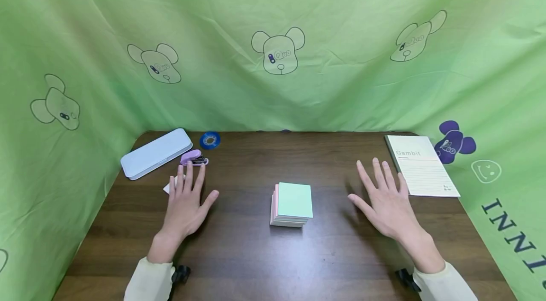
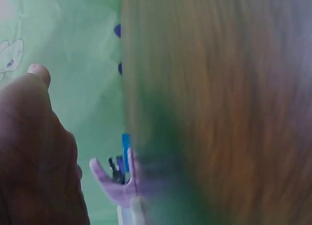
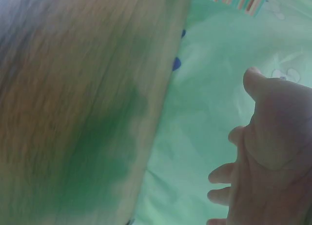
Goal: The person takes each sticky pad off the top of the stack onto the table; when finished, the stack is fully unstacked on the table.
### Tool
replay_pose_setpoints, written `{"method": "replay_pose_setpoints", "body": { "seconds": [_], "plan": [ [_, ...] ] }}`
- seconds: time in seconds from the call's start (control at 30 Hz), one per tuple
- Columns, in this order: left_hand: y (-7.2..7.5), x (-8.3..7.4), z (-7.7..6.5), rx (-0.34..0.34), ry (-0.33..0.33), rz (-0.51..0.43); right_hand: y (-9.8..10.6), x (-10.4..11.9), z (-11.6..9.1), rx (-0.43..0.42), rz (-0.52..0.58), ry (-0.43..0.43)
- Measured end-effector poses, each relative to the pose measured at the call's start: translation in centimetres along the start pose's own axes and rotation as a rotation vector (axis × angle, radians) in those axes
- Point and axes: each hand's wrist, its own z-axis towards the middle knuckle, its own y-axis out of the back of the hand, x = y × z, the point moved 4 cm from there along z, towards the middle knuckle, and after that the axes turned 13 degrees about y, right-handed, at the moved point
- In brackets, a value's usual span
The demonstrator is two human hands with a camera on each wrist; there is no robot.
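My left hand (image 1: 185, 208) is held with its fingers spread and straight, gripping nothing. Its fingertips overlap a purple stapler (image 1: 190, 156) in the head view, and its fingers partly hide a small white item (image 1: 167, 188). In the left wrist view the stapler (image 2: 117, 192) stands beyond the hand (image 2: 36, 152). On the other side, my right hand (image 1: 389, 208) also has spread fingers and holds nothing, close to the left edge of a white notepad (image 1: 422, 166) marked "Gambit". Between the hands sits a stack of sticky notes (image 1: 295, 200), pale green on top with pink layers below.
A light blue case (image 1: 157, 153) lies at the table's back left corner, with a blue tape roll (image 1: 210, 140) right of it. Behind the wooden table (image 1: 332, 268) hangs a green curtain (image 1: 222, 87) printed with bear heads, which also runs along both sides.
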Motion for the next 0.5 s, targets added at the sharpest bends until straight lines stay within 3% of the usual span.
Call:
{"method": "replay_pose_setpoints", "body": {
  "seconds": [0.17,0.5],
  "plan": [
    [-1.4,-1.5,-0.5,0.073,-0.014,-0.092,-0.3,1.2,0.3,-0.014,0.053,0.037],
    [-4.0,-4.8,-1.6,0.159,-0.063,-0.283,-0.6,4.4,1.4,-0.138,0.090,0.164]
  ]
}}
